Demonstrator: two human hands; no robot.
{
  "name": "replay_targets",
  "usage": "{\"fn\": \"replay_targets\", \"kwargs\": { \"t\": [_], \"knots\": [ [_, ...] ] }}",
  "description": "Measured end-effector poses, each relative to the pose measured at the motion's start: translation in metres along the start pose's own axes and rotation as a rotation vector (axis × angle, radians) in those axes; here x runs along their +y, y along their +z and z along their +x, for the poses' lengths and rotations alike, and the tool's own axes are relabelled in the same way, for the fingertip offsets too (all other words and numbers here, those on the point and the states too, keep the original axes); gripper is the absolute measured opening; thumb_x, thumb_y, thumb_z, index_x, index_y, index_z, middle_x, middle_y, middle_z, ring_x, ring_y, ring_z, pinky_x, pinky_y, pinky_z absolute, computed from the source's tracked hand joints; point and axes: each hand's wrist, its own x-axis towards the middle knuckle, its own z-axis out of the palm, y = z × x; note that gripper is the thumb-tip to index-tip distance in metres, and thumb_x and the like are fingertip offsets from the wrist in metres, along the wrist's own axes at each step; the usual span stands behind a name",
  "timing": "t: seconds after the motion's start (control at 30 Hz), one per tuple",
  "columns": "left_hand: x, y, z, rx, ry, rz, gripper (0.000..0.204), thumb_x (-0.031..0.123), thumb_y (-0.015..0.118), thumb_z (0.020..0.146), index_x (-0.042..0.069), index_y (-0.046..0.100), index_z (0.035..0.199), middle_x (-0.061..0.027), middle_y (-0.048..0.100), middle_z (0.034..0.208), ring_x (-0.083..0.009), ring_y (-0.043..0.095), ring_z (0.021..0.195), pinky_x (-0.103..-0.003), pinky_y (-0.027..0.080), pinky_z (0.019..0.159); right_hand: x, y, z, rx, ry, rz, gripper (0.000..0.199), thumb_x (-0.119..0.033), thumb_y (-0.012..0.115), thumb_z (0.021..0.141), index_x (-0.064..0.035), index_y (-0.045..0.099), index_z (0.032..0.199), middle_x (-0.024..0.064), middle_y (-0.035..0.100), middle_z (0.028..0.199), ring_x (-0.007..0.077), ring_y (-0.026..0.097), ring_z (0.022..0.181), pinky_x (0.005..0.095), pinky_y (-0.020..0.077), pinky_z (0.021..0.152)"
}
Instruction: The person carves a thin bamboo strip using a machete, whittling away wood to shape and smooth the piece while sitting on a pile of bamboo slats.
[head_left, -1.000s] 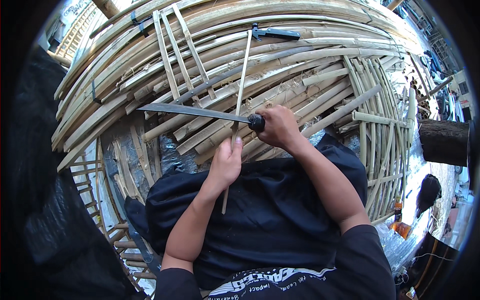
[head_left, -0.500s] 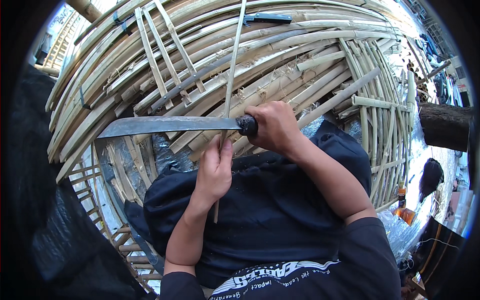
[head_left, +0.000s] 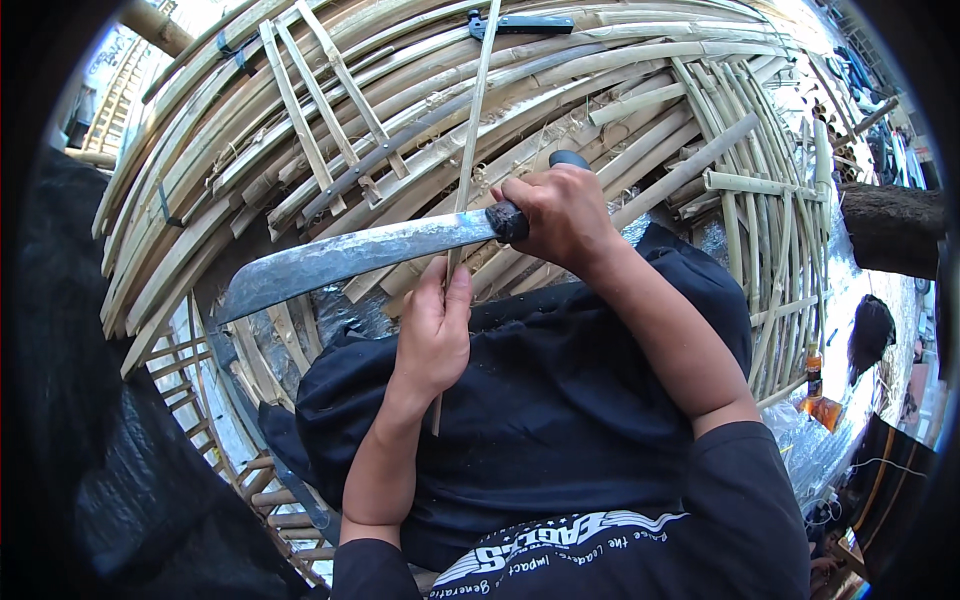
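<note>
My right hand (head_left: 568,215) is wrapped round the dark handle of a machete (head_left: 350,258). Its broad blade points left and slants down toward its tip, crossing a long thin bamboo strip (head_left: 470,140) just above my left fingers. My left hand (head_left: 436,325) pinches that strip between thumb and fingers. The strip runs up from my lap, over the stacked bamboo, to the top edge of the picture; part of it lies hidden behind the blade and my fingers. Whether the cutting edge touches the strip I cannot tell.
Split bamboo slats (head_left: 420,110) lie stacked ahead, with curled shavings on them. A hammer-like tool (head_left: 520,24) rests on top. At the right stand a bamboo lattice (head_left: 760,200), a log end (head_left: 890,230) and an amber bottle (head_left: 814,370). Black sheeting (head_left: 110,430) hangs at the left.
The machete has tilted, its tip dropping and its handle rising slightly, and more of the blade's flat face shows. My right hand has moved up and a little right. Both hands keep their hold.
</note>
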Motion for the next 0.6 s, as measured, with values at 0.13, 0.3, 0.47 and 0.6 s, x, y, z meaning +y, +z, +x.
{"fn": "replay_targets", "kwargs": {
  "t": [0.13, 0.3, 0.47, 0.6],
  "knots": [
    [0.007, -0.001, -0.006, -0.041, -0.028, -0.030, 0.024, 0.027, 0.042, 0.111, 0.008, 0.050, 0.099, 0.0086, 0.034, 0.064, -0.0012, 0.030, 0.048, -0.021, 0.026, 0.043, 0.032, -0.011, 0.004, 0.028, 0.168, -0.142, 0.013, -0.020, 0.075, 0.075, -0.0110, 0.066, 0.074, 0.0116, 0.064, 0.064, 0.0330, 0.064, 0.059, 0.0450, 0.0497, 0.056],
    [0.002, 0.004, -0.007, 0.026, 0.114, 0.212, 0.030, 0.028, 0.044, 0.111, 0.006, 0.050, 0.091, 0.0067, 0.039, 0.059, -0.0020, 0.034, 0.049, -0.024, 0.026, 0.043, 0.012, 0.001, 0.001, 0.025, 0.144, -0.030, 0.012, -0.020, 0.072, 0.078, -0.0106, 0.067, 0.074, 0.0125, 0.064, 0.064, 0.0346, 0.064, 0.060, 0.0447, 0.0498, 0.056],
    [0.010, 0.004, -0.006, 0.008, 0.081, 0.211, 0.032, 0.029, 0.046, 0.110, 0.004, 0.052, 0.091, 0.0057, 0.040, 0.058, -0.0021, 0.036, 0.051, -0.024, 0.026, 0.045, 0.018, 0.000, 0.005, -0.016, 0.091, -0.080, 0.017, -0.023, 0.073, 0.083, -0.0117, 0.067, 0.072, 0.0120, 0.064, 0.063, 0.0335, 0.064, 0.059, 0.0436, 0.0487, 0.055],
    [0.014, 0.002, -0.010, -0.007, 0.027, 0.158, 0.033, 0.028, 0.046, 0.110, 0.004, 0.050, 0.089, 0.0059, 0.039, 0.058, -0.0025, 0.035, 0.051, -0.025, 0.028, 0.045, 0.030, -0.004, 0.008, 0.084, 0.086, -0.109, 0.015, -0.023, 0.073, 0.083, -0.0128, 0.069, 0.073, 0.0116, 0.065, 0.064, 0.0334, 0.065, 0.061, 0.0439, 0.0505, 0.056]
  ]
}}
